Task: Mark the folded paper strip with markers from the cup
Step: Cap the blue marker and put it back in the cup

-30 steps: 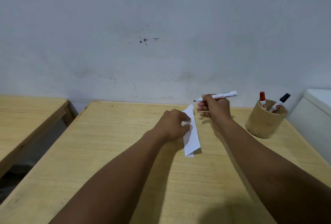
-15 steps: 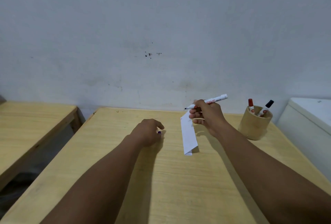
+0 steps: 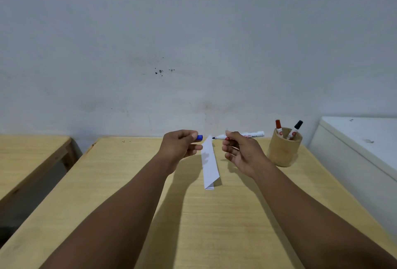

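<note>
A white folded paper strip point(image 3: 209, 162) lies lengthwise on the wooden table point(image 3: 129, 182), untouched by either hand. My right hand point(image 3: 240, 150) holds an uncapped white marker point(image 3: 247, 135) level above the strip's far end, its dark tip pointing left. My left hand point(image 3: 181, 145) is raised just left of the strip and pinches a small blue marker cap point(image 3: 199, 137), which faces the marker's tip a short gap away. A round wooden cup point(image 3: 283, 152) stands to the right with a red-capped marker point(image 3: 278, 125) and a black-capped marker point(image 3: 296, 128) in it.
A grey wall rises right behind the table. A second wooden table point(image 3: 28, 157) stands to the left across a dark gap. A white cabinet or appliance point(image 3: 361, 146) sits against the table's right edge, close to the cup.
My left hand let go of the strip, went down to the table on the left, then rose holding the blue cap near the marker's tip. The right hand stayed above the strip.
</note>
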### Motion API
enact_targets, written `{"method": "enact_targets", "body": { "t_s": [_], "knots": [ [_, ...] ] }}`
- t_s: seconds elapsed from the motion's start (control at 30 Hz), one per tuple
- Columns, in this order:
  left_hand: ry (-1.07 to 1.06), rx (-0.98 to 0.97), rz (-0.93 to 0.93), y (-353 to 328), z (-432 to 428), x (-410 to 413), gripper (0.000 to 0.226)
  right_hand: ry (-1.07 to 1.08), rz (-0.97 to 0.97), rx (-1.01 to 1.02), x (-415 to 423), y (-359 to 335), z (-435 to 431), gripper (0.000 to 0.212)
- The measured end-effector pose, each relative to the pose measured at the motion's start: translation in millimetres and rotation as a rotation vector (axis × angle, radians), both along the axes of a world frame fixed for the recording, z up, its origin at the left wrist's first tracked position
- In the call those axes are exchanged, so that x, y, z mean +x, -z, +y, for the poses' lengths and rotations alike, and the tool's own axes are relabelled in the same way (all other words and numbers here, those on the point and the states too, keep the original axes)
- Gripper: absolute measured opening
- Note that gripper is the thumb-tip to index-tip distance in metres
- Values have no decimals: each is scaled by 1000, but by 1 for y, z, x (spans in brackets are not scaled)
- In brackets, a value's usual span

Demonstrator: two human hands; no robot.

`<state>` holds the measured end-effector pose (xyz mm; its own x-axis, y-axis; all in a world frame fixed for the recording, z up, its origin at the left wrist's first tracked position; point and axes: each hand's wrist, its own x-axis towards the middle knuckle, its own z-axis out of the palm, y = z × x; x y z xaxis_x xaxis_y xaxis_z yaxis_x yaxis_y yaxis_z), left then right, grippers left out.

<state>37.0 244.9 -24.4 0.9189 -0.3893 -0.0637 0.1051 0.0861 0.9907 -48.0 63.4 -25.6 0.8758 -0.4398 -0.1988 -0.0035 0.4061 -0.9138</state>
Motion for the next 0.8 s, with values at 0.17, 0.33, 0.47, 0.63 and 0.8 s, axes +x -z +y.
{"method": "enact_targets", "body": {
  "t_s": [0.17, 0.33, 0.47, 0.63, 0.8],
  "knots": [
    [21, -84, 60, -4, -26, -9, 14, 27, -52, 87, -8, -6, -13, 12],
    [46, -108, 68, -7, -50, -16, 18, 38, -77, 119, -16, -5, -23, 16],
    [68, -102, 47, -8, -65, -21, 16, 49, -89, 131, -21, -5, -31, 14],
    [64, -89, 23, -9, -81, -28, 19, 52, -115, 133, -25, -3, -37, 18],
    [76, -73, 11, -15, -96, -29, 14, 50, -159, 163, -27, -2, -47, 16]
  ]
}}
